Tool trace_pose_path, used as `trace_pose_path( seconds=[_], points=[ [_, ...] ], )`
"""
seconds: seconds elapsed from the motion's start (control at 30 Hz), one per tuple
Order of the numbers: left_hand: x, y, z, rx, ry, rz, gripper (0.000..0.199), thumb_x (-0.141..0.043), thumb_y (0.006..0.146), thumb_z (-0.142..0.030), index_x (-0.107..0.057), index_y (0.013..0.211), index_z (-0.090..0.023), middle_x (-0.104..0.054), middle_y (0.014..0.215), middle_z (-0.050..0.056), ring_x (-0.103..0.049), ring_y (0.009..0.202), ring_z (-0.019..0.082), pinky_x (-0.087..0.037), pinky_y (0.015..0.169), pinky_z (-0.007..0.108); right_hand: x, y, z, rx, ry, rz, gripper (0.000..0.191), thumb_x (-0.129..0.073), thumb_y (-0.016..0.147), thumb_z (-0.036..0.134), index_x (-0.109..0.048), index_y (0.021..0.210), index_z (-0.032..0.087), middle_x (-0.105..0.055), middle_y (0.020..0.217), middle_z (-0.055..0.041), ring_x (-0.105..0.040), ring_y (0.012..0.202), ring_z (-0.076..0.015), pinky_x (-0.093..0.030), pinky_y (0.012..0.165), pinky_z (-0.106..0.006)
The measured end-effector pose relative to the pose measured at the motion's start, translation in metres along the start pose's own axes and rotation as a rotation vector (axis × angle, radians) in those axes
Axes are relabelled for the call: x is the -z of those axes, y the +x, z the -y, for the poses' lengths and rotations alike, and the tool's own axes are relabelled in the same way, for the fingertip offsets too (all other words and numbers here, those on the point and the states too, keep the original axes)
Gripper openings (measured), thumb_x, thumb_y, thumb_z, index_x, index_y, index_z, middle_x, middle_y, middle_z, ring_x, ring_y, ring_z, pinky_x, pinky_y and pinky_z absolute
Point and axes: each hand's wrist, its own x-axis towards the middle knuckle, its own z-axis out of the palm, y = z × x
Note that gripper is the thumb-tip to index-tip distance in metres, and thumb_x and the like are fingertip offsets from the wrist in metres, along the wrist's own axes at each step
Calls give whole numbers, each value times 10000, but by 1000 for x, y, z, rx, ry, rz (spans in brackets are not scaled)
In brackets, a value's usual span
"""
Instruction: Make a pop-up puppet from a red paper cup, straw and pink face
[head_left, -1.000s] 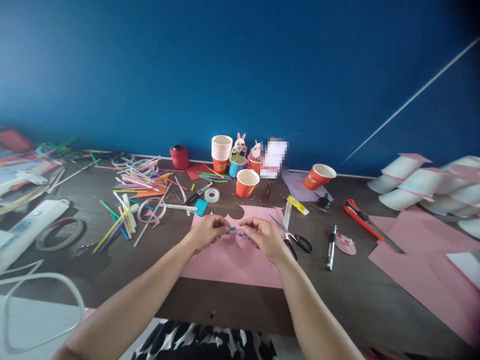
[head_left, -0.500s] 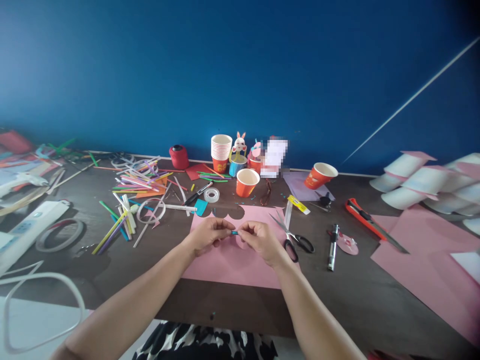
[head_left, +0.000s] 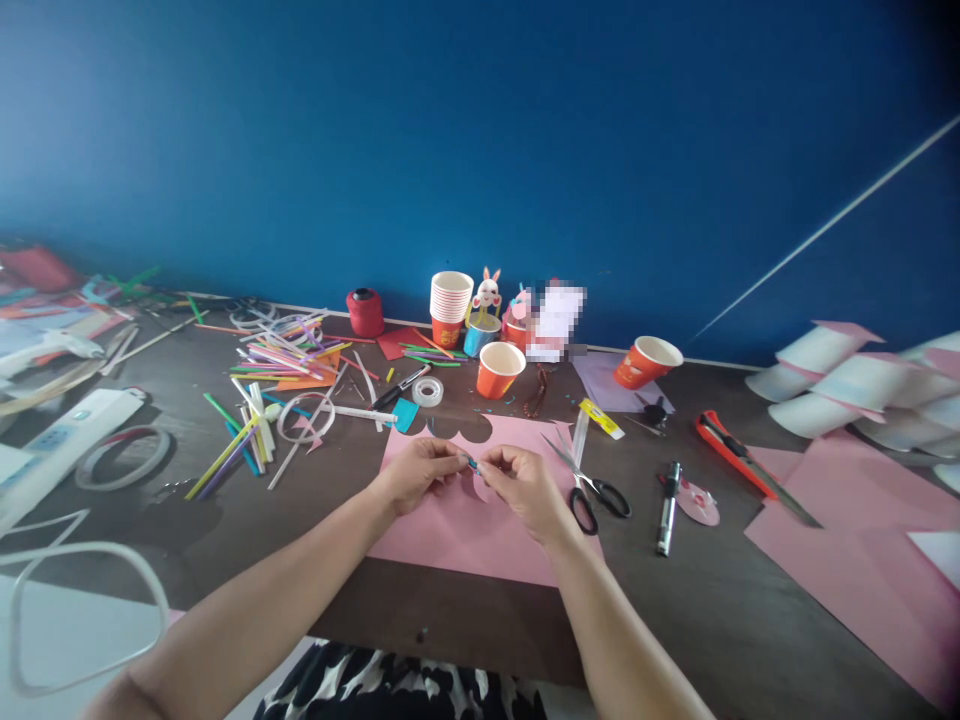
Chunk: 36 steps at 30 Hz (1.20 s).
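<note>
A small blue piece [head_left: 472,463] is pinched between the fingertips of both hands, over a pink paper sheet [head_left: 465,545] with scalloped cut-outs along its far edge. My left hand [head_left: 421,474] grips the piece's left end, its fingers curled. On the other end, my right hand [head_left: 523,484] closes thumb and forefinger. Black-handled scissors [head_left: 589,485] lie partly open at the sheet's right edge. Beyond the sheet are a roll of clear tape [head_left: 427,391], a blue paper scrap [head_left: 406,415] and an upright red paper cup [head_left: 500,371].
A pile of coloured strips [head_left: 289,350] lies at the left, beside a power strip [head_left: 67,450]. Stacked cups [head_left: 450,305] and a rabbit figure [head_left: 487,291] stand by the wall. An orange cutter [head_left: 739,460], a pen [head_left: 668,510] and a cup structure [head_left: 832,375] are at the right.
The view has shifted and tilted slightly. Both hands stay together on the blue piece, which now slants down to the right instead of lying nearly level.
</note>
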Motion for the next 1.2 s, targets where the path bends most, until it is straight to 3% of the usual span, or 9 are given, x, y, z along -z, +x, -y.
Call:
trace_pose_path(
  seconds=[0.17,0.33,0.5,0.7,0.9,1.2],
  points=[
    [-1,0,-3,-4,-27,-27,262,-725,548,-280,-590,705,-120,-605,644,18,-419,470,35,-254,378,137,-1,-1,0,21,16,-4,109,-550,696,235,-588,752,151,-585,683,-16,-512,598,-112,-401,533,-223],
    [-1,0,-1,-35,-14,-8,255,-726,546,-291,-605,699,-127,-595,638,5,-428,478,41,-298,383,145,-5,-2,-3,45,-38,-11,95,-542,724,266,-548,732,172,-562,646,3,-490,532,-103,-378,478,-214],
    [0,-3,-1,20,-41,40,268,-696,587,-263,-633,813,-134,-624,701,31,-461,514,52,-290,389,148,-5,-6,1,242,-347,-108,71,-483,777,210,-544,746,195,-547,703,-11,-500,605,-125,-400,567,-242],
    [1,-4,-3,5,-54,71,219,-658,638,-321,-631,697,-111,-612,651,34,-456,503,52,-293,397,159,-5,-11,10,396,-624,-79,139,-422,816,162,-546,776,208,-540,795,-38,-520,719,-152,-408,668,-267],
    [3,-1,-1,17,-82,27,235,-700,592,-316,-617,670,-110,-621,666,37,-437,477,38,-288,398,156,-6,-8,4,318,-480,-151,86,-441,799,157,-500,854,188,-540,798,-35,-513,655,-130,-417,609,-242],
    [2,0,-1,1,-52,18,263,-713,575,-341,-630,673,-111,-605,646,32,-437,476,44,-303,398,162,-9,-6,-3,256,-383,-91,61,-461,800,213,-496,762,181,-541,710,-15,-500,605,-121,-404,567,-233]
  ],
)
